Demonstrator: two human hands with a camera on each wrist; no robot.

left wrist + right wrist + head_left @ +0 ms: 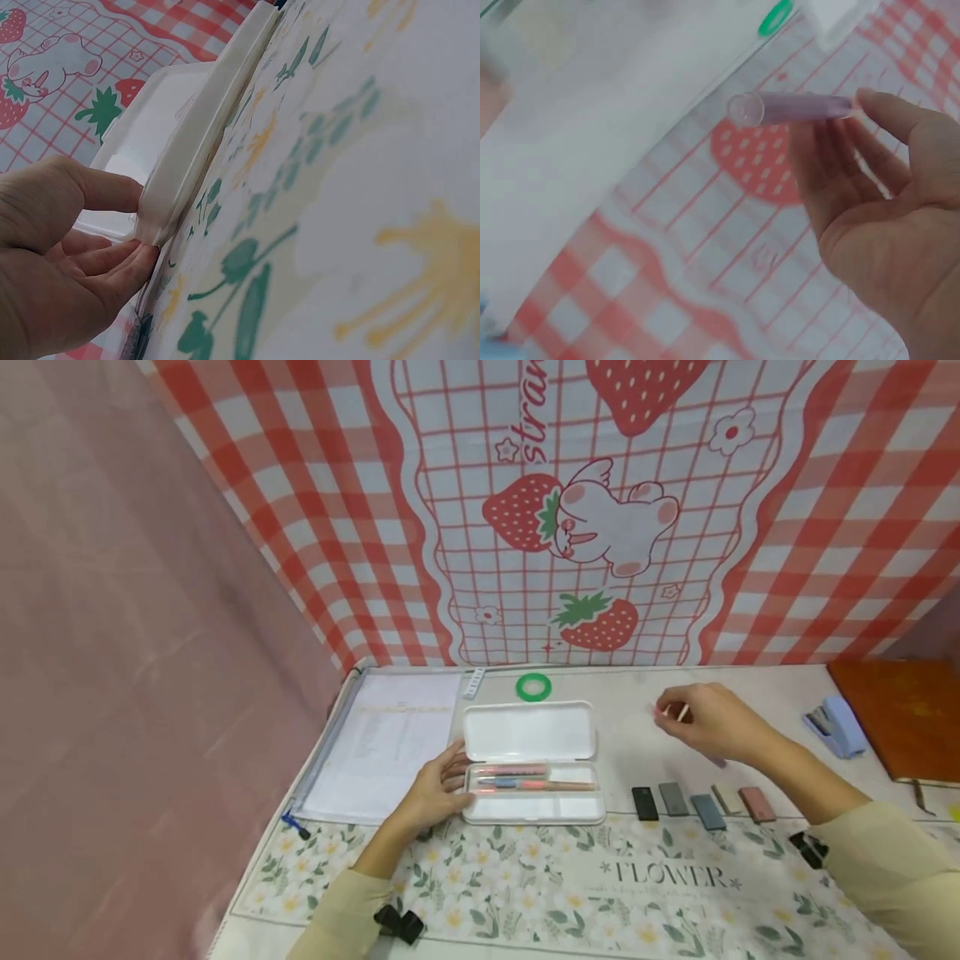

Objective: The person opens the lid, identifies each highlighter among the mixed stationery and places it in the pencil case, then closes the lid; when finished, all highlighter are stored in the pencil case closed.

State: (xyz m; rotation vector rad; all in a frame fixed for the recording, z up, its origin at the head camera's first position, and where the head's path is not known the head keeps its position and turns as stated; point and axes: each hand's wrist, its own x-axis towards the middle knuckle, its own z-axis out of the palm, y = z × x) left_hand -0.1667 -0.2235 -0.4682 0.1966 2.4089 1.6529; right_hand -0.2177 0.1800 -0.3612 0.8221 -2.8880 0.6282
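Note:
A white pencil case point(471, 817) lies with its lid point(529, 732) folded back, and several pens point(525, 784) lie in its upper compartment. My left hand point(431, 793) holds the case's left end. In the left wrist view the thumb presses one side of the case wall point(199, 142) and the fingers curl against the other. Raised to the right of the case, my right hand point(708, 722) pinches a slim pale purple pen point(795, 109) by one end between thumb and fingers. Its clear rounded end points away from the hand.
Small blocks point(708, 812) in several colours lie below my right hand. A green tape roll point(533, 687) and a small white strip point(474, 683) lie behind the case. At left is a zip pouch point(390, 752) with papers, at right a purple stapler point(836, 727) and brown notebook point(900, 718).

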